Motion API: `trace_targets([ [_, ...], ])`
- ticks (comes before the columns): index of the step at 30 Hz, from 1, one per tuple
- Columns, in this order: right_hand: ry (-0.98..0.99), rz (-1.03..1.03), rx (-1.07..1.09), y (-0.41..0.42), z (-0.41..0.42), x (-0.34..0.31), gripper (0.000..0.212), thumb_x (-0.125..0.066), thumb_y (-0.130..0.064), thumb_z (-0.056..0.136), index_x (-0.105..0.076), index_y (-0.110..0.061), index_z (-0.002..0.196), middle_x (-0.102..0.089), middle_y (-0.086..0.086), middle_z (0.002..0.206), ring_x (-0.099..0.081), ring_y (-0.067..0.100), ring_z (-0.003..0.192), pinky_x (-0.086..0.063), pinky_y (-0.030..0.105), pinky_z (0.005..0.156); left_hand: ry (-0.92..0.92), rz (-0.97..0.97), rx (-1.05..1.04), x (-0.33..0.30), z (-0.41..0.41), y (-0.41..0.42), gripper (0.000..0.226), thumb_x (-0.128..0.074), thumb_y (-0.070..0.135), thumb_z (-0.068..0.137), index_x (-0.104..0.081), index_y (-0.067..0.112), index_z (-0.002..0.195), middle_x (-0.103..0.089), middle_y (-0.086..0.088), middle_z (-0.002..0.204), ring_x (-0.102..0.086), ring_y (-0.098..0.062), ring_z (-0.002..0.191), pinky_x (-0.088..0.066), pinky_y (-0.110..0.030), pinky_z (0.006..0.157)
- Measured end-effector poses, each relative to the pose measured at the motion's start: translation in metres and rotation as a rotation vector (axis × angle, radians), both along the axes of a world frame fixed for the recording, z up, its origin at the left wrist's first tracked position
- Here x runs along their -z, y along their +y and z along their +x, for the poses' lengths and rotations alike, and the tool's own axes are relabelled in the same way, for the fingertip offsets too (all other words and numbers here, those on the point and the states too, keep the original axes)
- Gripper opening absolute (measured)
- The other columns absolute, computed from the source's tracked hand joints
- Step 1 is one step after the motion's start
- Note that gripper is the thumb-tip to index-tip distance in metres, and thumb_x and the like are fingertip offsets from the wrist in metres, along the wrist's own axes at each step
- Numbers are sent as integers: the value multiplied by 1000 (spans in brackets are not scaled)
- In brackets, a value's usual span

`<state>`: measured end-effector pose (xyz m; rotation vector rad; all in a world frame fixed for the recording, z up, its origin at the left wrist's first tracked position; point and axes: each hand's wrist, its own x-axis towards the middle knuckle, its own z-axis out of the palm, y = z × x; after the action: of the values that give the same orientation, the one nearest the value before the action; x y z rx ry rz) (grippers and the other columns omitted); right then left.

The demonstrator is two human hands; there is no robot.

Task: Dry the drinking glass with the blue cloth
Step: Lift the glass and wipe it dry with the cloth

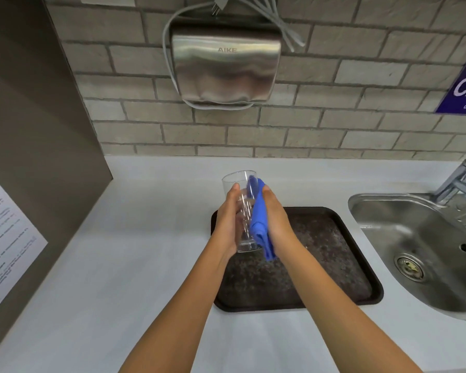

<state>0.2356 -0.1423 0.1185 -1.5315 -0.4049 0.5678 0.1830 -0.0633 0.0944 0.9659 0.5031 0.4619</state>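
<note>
desk (119, 265): white, dark tray (334, 224) on it (sink (388, 211) beside)
left hand (226, 219): fingers wrapped round glass (240, 189)
right hand (277, 214): fingers press cloth (258, 224) on glass

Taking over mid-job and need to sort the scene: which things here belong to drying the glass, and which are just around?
In the job:
glass, held by left hand
blue cloth, pressed on it by right hand

Just around:
dark tray
sink
tap
wall dryer
paper notice
</note>
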Motion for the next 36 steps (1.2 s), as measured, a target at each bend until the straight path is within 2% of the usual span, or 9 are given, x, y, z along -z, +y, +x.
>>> trace_targets([
  [4,-689,-212,40,-2,-24,17,48,-28,-48,100,-14,-52,146,-16,-17,160,-23,11,145,-39,31,101,-15,27,3,11,5,6,53,-42,51,101,-60,13,134,-62,-20,137,-57,-33,129,-37,-52,116],
  [6,-727,-255,45,-1,-21,20,48,-28,-50,100,-11,-56,144,-11,-17,161,-19,8,146,-39,31,97,-28,50,17,14,6,6,52,-42,51,101,-61,14,132,-62,-21,136,-58,-33,128,-37,-53,116],
  [13,-498,-42,3,1,0,16,44,-27,-34,105,-25,-37,150,-27,-17,157,-27,0,142,-28,30,117,15,61,-11,13,10,0,61,-57,57,86,-65,12,128,-71,-20,122,-69,-31,112,-54,-43,99],
  [17,-894,-366,61,-4,-21,34,47,-29,-33,104,-22,-36,150,-15,-8,162,-18,20,148,-29,34,114,66,135,-8,18,15,7,38,-51,49,98,-72,17,99,-75,-5,97,-73,-13,88,-56,-21,73],
  [20,-1168,-583,40,-8,-32,51,51,-32,-24,104,-13,-26,152,-9,1,163,-11,29,149,-8,43,123,90,106,-4,20,17,10,39,-52,48,97,-66,15,81,-68,-3,78,-67,-14,73,-54,-24,68],
  [24,-960,-355,59,-11,-21,47,46,-32,-30,104,-24,-36,149,-15,-10,162,-16,4,147,-18,26,119,58,63,2,25,18,5,45,-56,53,94,-74,12,96,-77,-7,89,-75,-17,82,-59,-24,67],
  [26,-642,-205,84,-9,-6,40,43,-32,-40,102,-31,-41,146,-27,-13,157,-29,-12,134,-29,9,106,74,77,-16,23,19,1,47,-58,57,89,-77,15,101,-79,-7,93,-76,-19,87,-60,-26,68],
  [30,181,-34,70,-6,35,26,46,-43,-45,99,-58,-15,130,-67,12,118,-66,24,102,-51,40,97,58,-3,-6,21,25,-5,48,-61,57,86,-72,18,112,-80,-8,101,-77,-24,94,-60,-37,80],
  [36,103,-23,120,-13,27,40,40,-44,-51,96,-63,-26,120,-70,6,114,-69,15,96,-55,31,86,79,-12,-10,24,33,-8,41,-57,53,92,-71,19,109,-80,-6,101,-77,-22,92,-61,-32,74],
])
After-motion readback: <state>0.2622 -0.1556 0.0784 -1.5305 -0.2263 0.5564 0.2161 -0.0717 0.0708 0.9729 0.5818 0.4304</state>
